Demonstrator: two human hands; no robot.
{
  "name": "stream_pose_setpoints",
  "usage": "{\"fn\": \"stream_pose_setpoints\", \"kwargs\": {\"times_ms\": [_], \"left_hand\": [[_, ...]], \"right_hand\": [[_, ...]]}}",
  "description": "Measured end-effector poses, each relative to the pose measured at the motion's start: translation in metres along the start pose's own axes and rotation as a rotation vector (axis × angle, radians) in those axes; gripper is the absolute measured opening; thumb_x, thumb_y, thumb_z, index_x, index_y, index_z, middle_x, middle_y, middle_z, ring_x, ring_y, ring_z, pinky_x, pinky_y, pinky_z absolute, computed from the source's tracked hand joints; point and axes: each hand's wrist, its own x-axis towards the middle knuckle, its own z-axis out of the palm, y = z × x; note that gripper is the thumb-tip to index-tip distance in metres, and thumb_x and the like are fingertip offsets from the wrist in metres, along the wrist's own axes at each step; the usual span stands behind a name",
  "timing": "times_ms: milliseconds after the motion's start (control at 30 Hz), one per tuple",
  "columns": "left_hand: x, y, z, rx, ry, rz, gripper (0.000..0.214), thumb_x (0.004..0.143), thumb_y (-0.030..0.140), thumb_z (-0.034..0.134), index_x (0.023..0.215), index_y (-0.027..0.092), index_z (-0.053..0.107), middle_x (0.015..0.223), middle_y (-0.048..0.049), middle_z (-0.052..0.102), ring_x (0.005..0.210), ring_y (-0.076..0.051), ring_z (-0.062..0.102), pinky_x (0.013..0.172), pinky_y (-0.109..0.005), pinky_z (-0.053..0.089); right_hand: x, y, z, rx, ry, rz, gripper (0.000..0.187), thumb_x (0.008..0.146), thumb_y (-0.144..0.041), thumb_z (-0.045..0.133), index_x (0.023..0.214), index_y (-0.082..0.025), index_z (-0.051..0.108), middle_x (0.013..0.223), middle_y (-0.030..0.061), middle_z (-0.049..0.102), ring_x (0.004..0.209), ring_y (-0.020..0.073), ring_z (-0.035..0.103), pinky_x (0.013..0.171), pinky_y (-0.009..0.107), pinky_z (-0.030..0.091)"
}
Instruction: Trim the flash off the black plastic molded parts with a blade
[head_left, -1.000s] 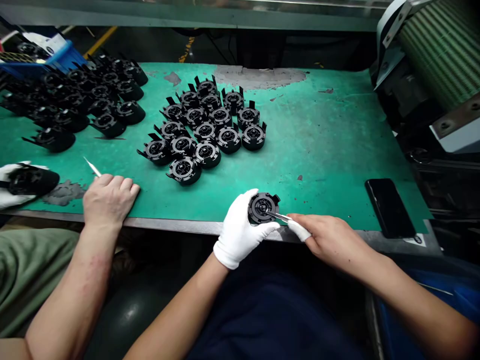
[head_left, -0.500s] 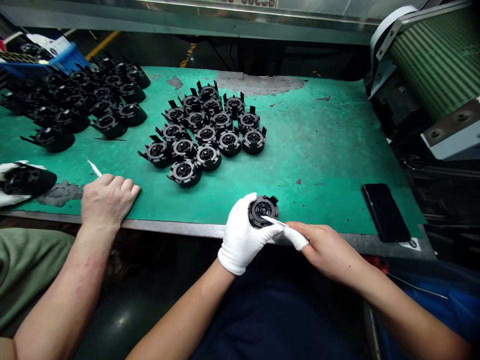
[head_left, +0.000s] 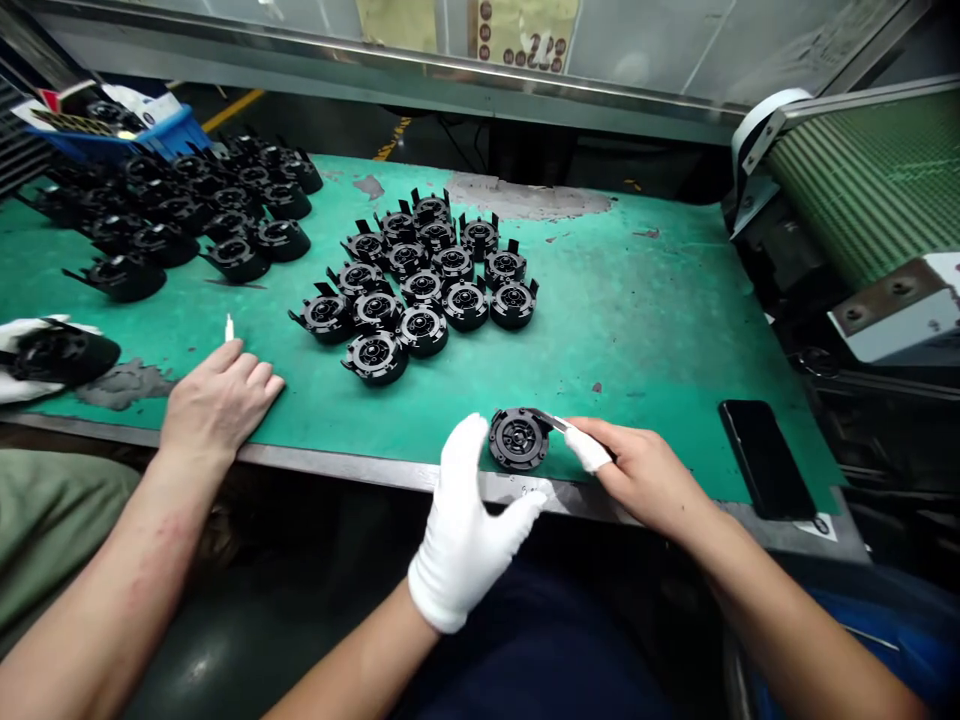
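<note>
My left hand (head_left: pixel 471 525), in a white glove, is open beside a round black plastic part (head_left: pixel 517 438), thumb and fingers spread apart from it. The part lies at the bench's front edge, its ribbed, ringed face turned up. My right hand (head_left: pixel 637 465) is bare except for a white cover on the thumb. It grips a slim knife (head_left: pixel 556 422) whose narrow metal blade reaches to the part's upper right rim. Most of the knife's handle is hidden in my fingers.
Several similar black parts (head_left: pixel 420 285) stand grouped mid-bench, more (head_left: pixel 180 215) at far left. A co-worker's bare hand (head_left: pixel 217 395) holds a white tool; their gloved hand holds a black part (head_left: pixel 64 352). A phone (head_left: pixel 766 458) lies right, below a green conveyor (head_left: pixel 877 170).
My left hand has let go of the round part and drawn back toward me, opening. The knife has moved from the part's centre to its upper right rim. The camera view has tilted up.
</note>
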Motion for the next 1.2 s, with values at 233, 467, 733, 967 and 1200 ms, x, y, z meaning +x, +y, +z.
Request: {"fn": "stream_pose_setpoints", "kwargs": {"times_ms": [233,467,733,967,1200], "left_hand": [[0.049,-0.025,0.009,-0.103,-0.202,0.044,0.093,0.073,0.059,0.079,0.146,0.020,0.037,0.149,-0.0148,0.047,0.139,-0.032,0.047,0.118,-0.050,0.040],[0.043,-0.020,0.014,-0.149,-0.174,-0.007,0.092,0.070,0.059,0.082,0.143,0.021,0.041,0.146,-0.0129,0.052,0.134,-0.031,0.052,0.116,-0.048,0.042],[0.042,-0.014,0.019,-0.166,-0.114,-0.006,0.085,0.069,0.058,0.082,0.136,0.021,0.045,0.136,-0.0124,0.058,0.127,-0.031,0.058,0.111,-0.047,0.048],[0.041,-0.011,0.024,-0.155,-0.067,-0.003,0.082,0.067,0.056,0.084,0.132,0.023,0.046,0.129,-0.0087,0.061,0.119,-0.028,0.062,0.106,-0.045,0.051],[0.041,-0.012,0.026,-0.169,-0.066,-0.028,0.083,0.066,0.056,0.085,0.132,0.023,0.046,0.129,-0.0085,0.060,0.119,-0.027,0.063,0.107,-0.044,0.051]], "right_hand": [[-0.020,0.007,-0.001,-0.351,-0.133,0.007,0.044,0.096,-0.025,0.043,0.136,-0.030,0.059,0.128,0.0023,0.070,0.107,0.0272,0.070,0.086,0.040,0.057],[-0.034,-0.004,0.013,-0.282,-0.206,0.026,0.048,0.092,-0.018,0.044,0.137,-0.026,0.059,0.123,0.0046,0.072,0.103,0.0279,0.071,0.084,0.040,0.058],[-0.044,-0.002,0.017,-0.201,-0.032,0.072,0.044,0.094,-0.020,0.043,0.134,-0.028,0.060,0.128,0.0011,0.070,0.110,0.0247,0.069,0.093,0.038,0.056],[-0.052,-0.001,0.036,-0.176,0.072,0.094,0.040,0.099,-0.024,0.042,0.134,-0.025,0.061,0.126,0.0025,0.071,0.107,0.0247,0.071,0.095,0.040,0.057],[-0.053,-0.004,0.040,-0.131,0.086,0.109,0.040,0.098,-0.022,0.043,0.134,-0.024,0.061,0.125,0.0036,0.071,0.107,0.0244,0.070,0.098,0.039,0.056]]}}
